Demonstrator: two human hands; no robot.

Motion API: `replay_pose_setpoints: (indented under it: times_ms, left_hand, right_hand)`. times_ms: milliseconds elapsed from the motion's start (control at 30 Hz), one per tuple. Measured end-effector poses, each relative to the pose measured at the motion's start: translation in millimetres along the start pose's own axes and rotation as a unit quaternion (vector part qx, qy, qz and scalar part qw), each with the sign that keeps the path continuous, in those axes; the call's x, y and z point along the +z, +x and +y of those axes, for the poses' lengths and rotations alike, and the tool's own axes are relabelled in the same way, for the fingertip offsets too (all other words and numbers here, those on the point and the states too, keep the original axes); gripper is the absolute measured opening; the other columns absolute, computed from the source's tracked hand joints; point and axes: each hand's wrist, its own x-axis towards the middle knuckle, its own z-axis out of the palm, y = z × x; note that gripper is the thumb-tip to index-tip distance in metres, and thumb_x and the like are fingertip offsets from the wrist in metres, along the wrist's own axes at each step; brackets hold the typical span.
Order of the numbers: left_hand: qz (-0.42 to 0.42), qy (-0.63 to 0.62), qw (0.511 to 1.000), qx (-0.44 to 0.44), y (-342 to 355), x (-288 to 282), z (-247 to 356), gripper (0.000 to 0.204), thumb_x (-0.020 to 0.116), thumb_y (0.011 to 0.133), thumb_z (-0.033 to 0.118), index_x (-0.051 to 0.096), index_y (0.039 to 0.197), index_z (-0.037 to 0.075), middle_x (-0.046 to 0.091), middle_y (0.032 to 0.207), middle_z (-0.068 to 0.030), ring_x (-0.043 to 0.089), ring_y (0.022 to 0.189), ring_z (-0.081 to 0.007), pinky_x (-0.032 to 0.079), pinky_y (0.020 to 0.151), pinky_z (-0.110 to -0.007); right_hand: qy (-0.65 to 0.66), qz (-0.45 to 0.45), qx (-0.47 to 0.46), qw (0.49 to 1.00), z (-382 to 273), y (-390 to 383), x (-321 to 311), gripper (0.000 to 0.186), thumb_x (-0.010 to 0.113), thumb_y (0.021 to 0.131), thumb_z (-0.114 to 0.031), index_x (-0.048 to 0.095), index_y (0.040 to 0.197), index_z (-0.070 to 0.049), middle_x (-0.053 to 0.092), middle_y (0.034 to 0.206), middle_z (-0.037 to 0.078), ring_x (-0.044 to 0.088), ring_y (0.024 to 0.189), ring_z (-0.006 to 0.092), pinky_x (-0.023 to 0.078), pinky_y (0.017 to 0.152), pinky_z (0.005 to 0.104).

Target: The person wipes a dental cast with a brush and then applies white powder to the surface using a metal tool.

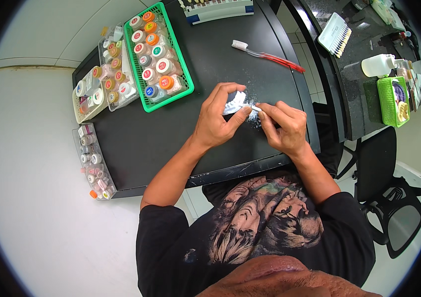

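My left hand point(214, 119) is closed around a white dental plaster model point(235, 103), thumb and forefinger curled about its edges. From the right, my right hand point(288, 127) pinches a slim white piece point(256, 108) between thumb and fingertips. The tip of that piece meets my left thumb beside the model; whether it touches the model itself I cannot tell. White powder point(253, 119) lies scattered on the black table point(171, 153) beneath and around both hands. Beyond them rests a toothbrush point(270, 58) with a clear and red handle.
A green basket point(188, 81) of capped jars stands at the left, beside clear and cream trays of jars point(116, 74). A tray of small bottles point(94, 163) sits at the left edge. Rightward are a side counter point(354, 99), a white bottle point(376, 65) and a black chair point(379, 163).
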Motion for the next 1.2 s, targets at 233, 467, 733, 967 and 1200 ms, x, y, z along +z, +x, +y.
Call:
replay_pose_setpoints:
  times_ms: [233, 467, 733, 967, 1200]
  left_hand:
    - [-0.005, 0.007, 1.0, 0.021, 0.6, -0.7, -3.5, 0.041, 0.089, 0.103, 0.017, 0.074, 0.137, 0.001, 0.077, 0.128, -0.0169, 0.077, 0.108, -0.0285, 0.06, 0.096, -0.038]
    - [0.003, 0.002, 1.0, 0.015, 1.0, -1.5, -3.4, 0.042, 0.089, 0.102, 0.017, 0.075, 0.138, 0.001, 0.077, 0.128, -0.0165, 0.076, 0.107, -0.0268, 0.06, 0.096, -0.037]
    - [-0.001, -0.012, 1.0, -0.004, 0.3, -1.8, -3.7, 0.045, 0.088, 0.101, 0.017, 0.073, 0.14, 0.001, 0.077, 0.131, -0.0153, 0.075, 0.105, -0.0227, 0.06, 0.095, -0.036]
    - [0.0, -0.021, 1.0, -0.001, -0.8, -2.2, -5.5, 0.045, 0.088, 0.101, 0.017, 0.073, 0.14, 0.0, 0.076, 0.133, -0.0156, 0.075, 0.107, -0.0227, 0.059, 0.096, -0.036]
    - [-0.003, -0.019, 1.0, 0.012, 0.1, -2.9, -6.2, 0.042, 0.086, 0.101, 0.016, 0.074, 0.139, 0.002, 0.077, 0.133, -0.0167, 0.075, 0.109, -0.0239, 0.059, 0.096, -0.036]
  right_hand:
    - [-0.01, -0.001, -0.003, 1.0, 0.4, -0.6, 0.6, 0.017, 0.089, 0.094, -0.006, 0.087, 0.111, -0.006, 0.064, 0.074, 0.005, 0.064, 0.055, 0.0243, 0.05, 0.055, 0.0392]
    - [0.0, 0.019, 0.012, 1.0, 0.8, -1.5, 4.2, 0.018, 0.089, 0.096, -0.006, 0.087, 0.113, -0.006, 0.064, 0.075, 0.006, 0.063, 0.055, 0.0246, 0.049, 0.055, 0.0395]
    - [-0.016, 0.027, -0.001, 0.999, 0.1, 0.1, 5.0, 0.018, 0.089, 0.096, -0.005, 0.087, 0.114, -0.005, 0.065, 0.076, 0.006, 0.063, 0.055, 0.0237, 0.05, 0.055, 0.0395]
    - [0.014, 0.009, 0.007, 1.0, 2.4, -2.8, 5.1, 0.019, 0.089, 0.096, -0.004, 0.088, 0.115, -0.005, 0.063, 0.075, 0.005, 0.062, 0.053, 0.0229, 0.049, 0.054, 0.0388]
    - [0.016, 0.005, 0.006, 1.0, 1.4, -1.8, 4.4, 0.02, 0.088, 0.095, -0.005, 0.088, 0.115, -0.005, 0.062, 0.074, 0.005, 0.062, 0.053, 0.023, 0.049, 0.054, 0.0387]
